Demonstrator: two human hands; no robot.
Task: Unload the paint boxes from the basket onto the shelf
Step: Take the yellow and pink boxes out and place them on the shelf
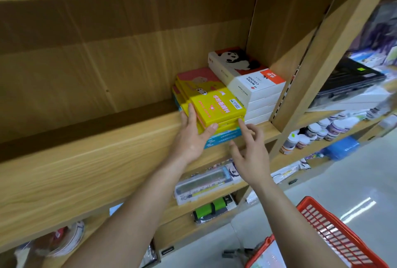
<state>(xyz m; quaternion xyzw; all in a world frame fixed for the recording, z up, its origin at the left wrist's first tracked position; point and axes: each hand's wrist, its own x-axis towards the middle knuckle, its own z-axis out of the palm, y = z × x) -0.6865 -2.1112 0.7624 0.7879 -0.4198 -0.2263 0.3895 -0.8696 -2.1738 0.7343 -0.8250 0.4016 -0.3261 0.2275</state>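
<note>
Squaring the pile: the top yellow box (212, 106) should be pushed back until its front edge is lined up with those beneath.
Left hand (193, 138): the box's near left corner is pinched between fingers and thumb.
Right hand (250, 149): nothing is held; the fingers are spread, the forefinger laid at the near right corner.
Place: the box is set on the shelf (86, 160), over a blue box (223, 137), just beside the white boxes (253, 87).
Care: both corners should be pressed evenly.

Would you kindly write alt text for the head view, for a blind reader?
A person's left hand grips yellow paint boxes on a wooden shelf; the right hand touches their corner. White boxes stand beside them, a red basket lower right.
</note>
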